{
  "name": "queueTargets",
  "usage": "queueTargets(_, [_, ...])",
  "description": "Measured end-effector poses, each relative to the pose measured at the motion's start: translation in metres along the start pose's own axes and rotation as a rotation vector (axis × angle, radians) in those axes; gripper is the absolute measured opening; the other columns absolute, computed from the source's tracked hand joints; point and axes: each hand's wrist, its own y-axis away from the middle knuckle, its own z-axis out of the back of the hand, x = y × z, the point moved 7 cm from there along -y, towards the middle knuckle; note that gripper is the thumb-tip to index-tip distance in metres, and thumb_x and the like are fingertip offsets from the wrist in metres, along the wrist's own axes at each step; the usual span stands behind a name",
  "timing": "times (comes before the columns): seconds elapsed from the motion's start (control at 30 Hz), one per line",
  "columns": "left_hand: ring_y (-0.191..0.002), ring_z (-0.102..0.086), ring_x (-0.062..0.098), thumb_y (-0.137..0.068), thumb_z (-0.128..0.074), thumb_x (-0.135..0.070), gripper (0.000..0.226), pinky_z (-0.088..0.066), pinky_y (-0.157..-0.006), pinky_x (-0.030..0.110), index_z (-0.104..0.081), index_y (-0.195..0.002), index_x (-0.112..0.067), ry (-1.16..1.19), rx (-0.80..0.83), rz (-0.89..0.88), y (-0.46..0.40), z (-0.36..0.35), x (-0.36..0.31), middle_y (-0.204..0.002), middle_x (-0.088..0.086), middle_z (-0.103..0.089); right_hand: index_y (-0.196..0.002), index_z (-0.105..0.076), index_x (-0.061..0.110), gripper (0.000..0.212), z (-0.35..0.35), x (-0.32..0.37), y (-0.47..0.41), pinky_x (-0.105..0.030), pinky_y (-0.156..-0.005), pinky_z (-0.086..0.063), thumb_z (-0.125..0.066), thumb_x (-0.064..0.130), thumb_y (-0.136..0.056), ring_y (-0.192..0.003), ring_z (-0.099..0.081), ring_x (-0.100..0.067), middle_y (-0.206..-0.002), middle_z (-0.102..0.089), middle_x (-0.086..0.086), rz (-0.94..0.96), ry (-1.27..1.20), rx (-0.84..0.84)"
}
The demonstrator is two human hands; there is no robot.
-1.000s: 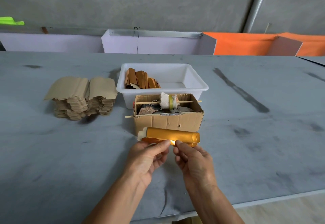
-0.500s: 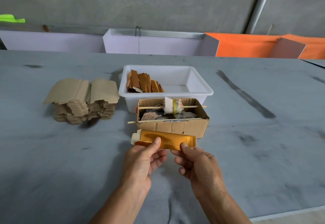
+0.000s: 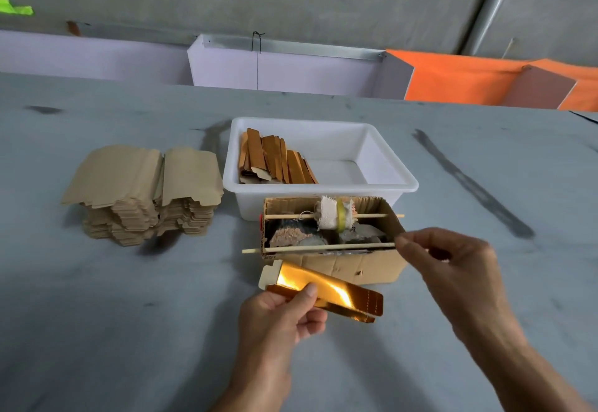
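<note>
1. The counter [image 3: 550,282] right of the box [image 3: 339,266] gives passing room.
2. The tub [image 3: 323,186] stands just behind the box.
3. Two sticks [image 3: 323,247] bar the box's open top.
4. The card stack [image 3: 145,185] stands left, a narrow gap from the tub.
5. The carton [image 3: 359,298] hangs before the box's near wall.

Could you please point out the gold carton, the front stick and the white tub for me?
gold carton [image 3: 333,287], head view, its shiny top face.
front stick [image 3: 323,248], head view, middle of its length.
white tub [image 3: 339,187], head view, its near rim.
</note>
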Motion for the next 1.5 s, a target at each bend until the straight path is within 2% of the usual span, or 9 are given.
queueTargets(0.13, [-0.051, -0.064, 0.024, -0.074, -0.073, -0.004, 0.019, -0.054, -0.047, 0.028, -0.068, -0.055, -0.004, -0.03, -0.008, 0.018, -0.003, 0.001, 0.003, -0.063, 0.022, -0.067, -0.064, -0.067, 0.034, 0.022, -0.019, 0.019, -0.028, -0.011, -0.038, -0.037, -0.071, 0.02, -0.081, -0.053, -0.059, -0.006, -0.054, -0.064, 0.013, -0.016, 0.131, 0.172])
queueTargets(0.2, [-0.051, -0.065, 0.023, -0.074, -0.073, -0.005, 0.014, -0.053, -0.047, 0.028, -0.069, -0.061, -0.003, -0.037, -0.012, 0.024, -0.004, 0.001, 0.003, -0.063, 0.02, -0.068, -0.07, -0.071, 0.023, 0.014, -0.033, 0.02, -0.038, -0.009, -0.033, -0.031, -0.07, 0.017, -0.082, -0.041, -0.05, 0.002, -0.042, -0.055, 0.017, -0.096, 0.164, 0.305])
queueTargets(0.27, [-0.051, -0.065, 0.022, -0.075, -0.073, -0.005, 0.009, -0.054, -0.047, 0.028, -0.068, -0.068, -0.001, -0.041, -0.017, 0.031, -0.005, 0.001, 0.005, -0.062, 0.018, -0.068, -0.076, -0.073, 0.014, 0.007, -0.043, 0.019, -0.046, -0.007, -0.031, -0.025, -0.07, 0.014, -0.082, -0.031, -0.042, 0.001, -0.035, -0.047, 0.014, -0.165, 0.218, 0.382])
queueTargets(0.37, [-0.049, -0.064, 0.02, -0.076, -0.072, -0.005, 0.01, -0.053, -0.047, 0.027, -0.066, -0.07, 0.0, -0.034, -0.023, 0.051, -0.004, 0.001, 0.009, -0.059, 0.015, -0.067, -0.079, -0.074, 0.011, 0.004, -0.05, 0.018, -0.052, -0.015, -0.032, -0.026, -0.073, 0.015, -0.08, -0.039, -0.035, -0.007, -0.04, -0.047, 0.01, -0.253, 0.296, 0.438])
queueTargets(0.63, [-0.049, -0.063, 0.017, -0.08, -0.07, -0.007, 0.011, -0.052, -0.049, 0.026, -0.066, -0.08, 0.003, -0.03, 0.003, 0.058, -0.005, 0.0, 0.012, -0.058, 0.013, -0.067, -0.098, -0.068, -0.002, 0.029, -0.063, 0.009, -0.06, -0.02, -0.045, -0.027, -0.077, 0.013, -0.075, -0.043, -0.03, -0.011, -0.049, -0.041, -0.002, -0.447, 0.387, 0.555])
queueTargets(0.77, [-0.051, -0.064, 0.017, -0.08, -0.071, -0.008, 0.013, -0.052, -0.049, 0.026, -0.066, -0.085, 0.004, -0.031, 0.004, 0.058, -0.005, 0.0, 0.012, -0.061, 0.013, -0.068, -0.081, -0.065, 0.0, 0.017, -0.071, 0.005, -0.059, -0.018, -0.039, -0.023, -0.076, 0.011, -0.076, -0.041, -0.027, -0.009, -0.05, -0.04, -0.002, -0.507, 0.408, 0.623])
queueTargets(0.87, [-0.051, -0.064, 0.017, -0.08, -0.071, -0.008, 0.013, -0.053, -0.049, 0.025, -0.066, -0.085, 0.003, -0.026, 0.004, 0.059, -0.005, 0.001, 0.011, -0.062, 0.013, -0.068, -0.068, -0.056, 0.008, 0.021, -0.075, 0.002, -0.059, -0.017, -0.036, -0.022, -0.075, 0.011, -0.076, -0.04, -0.026, -0.009, -0.05, -0.04, -0.001, -0.527, 0.445, 0.657])
queueTargets(1.17, [-0.049, -0.063, 0.016, -0.081, -0.07, -0.007, 0.01, -0.053, -0.049, 0.026, -0.066, -0.083, 0.002, -0.03, 0.005, 0.064, -0.006, 0.0, 0.012, -0.059, 0.012, -0.067, -0.059, -0.052, 0.01, 0.029, -0.079, 0.005, -0.063, -0.012, -0.031, -0.021, -0.076, 0.009, -0.075, -0.026, -0.023, -0.007, -0.033, -0.034, 0.004, -0.518, 0.485, 0.664])
queueTargets(1.5, [-0.05, -0.063, 0.016, -0.081, -0.069, -0.007, 0.006, -0.053, -0.049, 0.026, -0.068, -0.08, -0.001, -0.04, 0.001, 0.045, -0.006, 0.0, 0.011, -0.06, 0.012, -0.068, -0.059, -0.049, 0.011, 0.032, -0.085, 0.002, -0.063, -0.01, -0.03, -0.021, -0.077, 0.01, -0.074, -0.023, -0.023, -0.007, -0.031, -0.035, 0.004, -0.524, 0.531, 0.66])
